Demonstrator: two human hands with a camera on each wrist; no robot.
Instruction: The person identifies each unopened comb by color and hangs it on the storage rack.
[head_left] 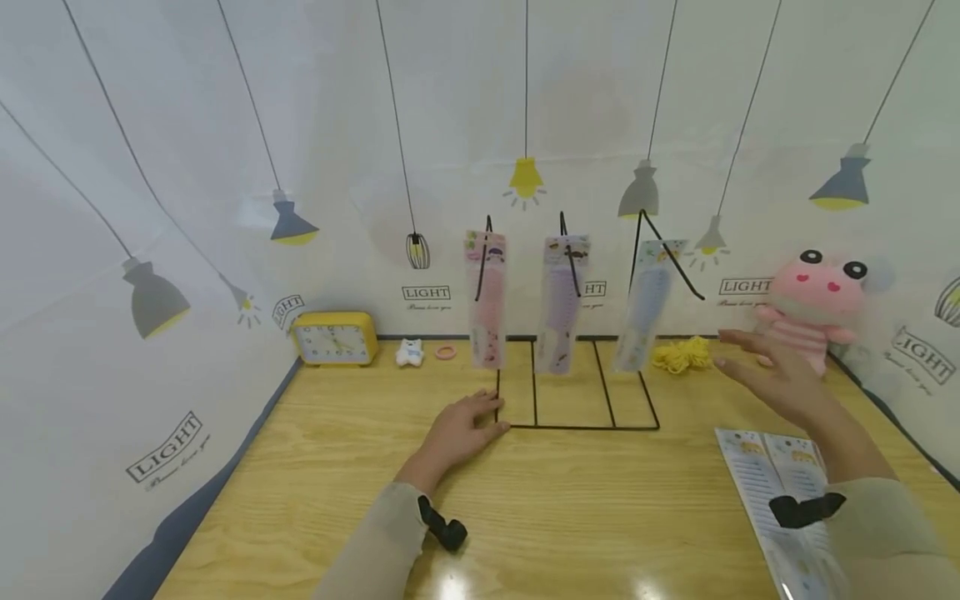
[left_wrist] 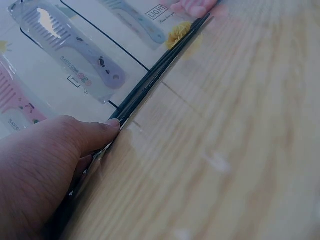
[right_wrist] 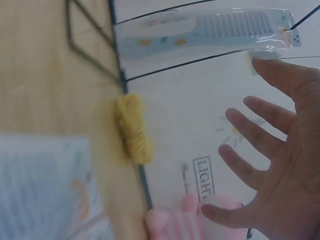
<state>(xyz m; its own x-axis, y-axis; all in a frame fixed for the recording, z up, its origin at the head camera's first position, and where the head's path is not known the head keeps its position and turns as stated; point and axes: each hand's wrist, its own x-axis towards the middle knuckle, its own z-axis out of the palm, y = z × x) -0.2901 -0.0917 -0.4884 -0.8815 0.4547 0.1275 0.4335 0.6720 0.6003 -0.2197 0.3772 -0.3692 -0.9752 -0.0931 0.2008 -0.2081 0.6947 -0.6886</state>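
Clock, yellow-cased, stands at the far left of the wooden tabletop, against the printed backdrop. Just to its right are a small white figurine and a pink ring. Left hand touches the front left corner of a black wire rack, its thumb tip upon the wire; whether the digits pinch the frame or merely rest there cannot be told. Above the rack's base, in the centre, three packaged combs hang side by side from its hooks: pink comb, purple comb and blue comb. Yellow yarn lies beside the rack, at the backdrop. Nearer the front lie two clear packets, partly covered by the right forearm. Right hand is raised above the table, fingers spread and holding nothing; behind it sits a pink plush toy.
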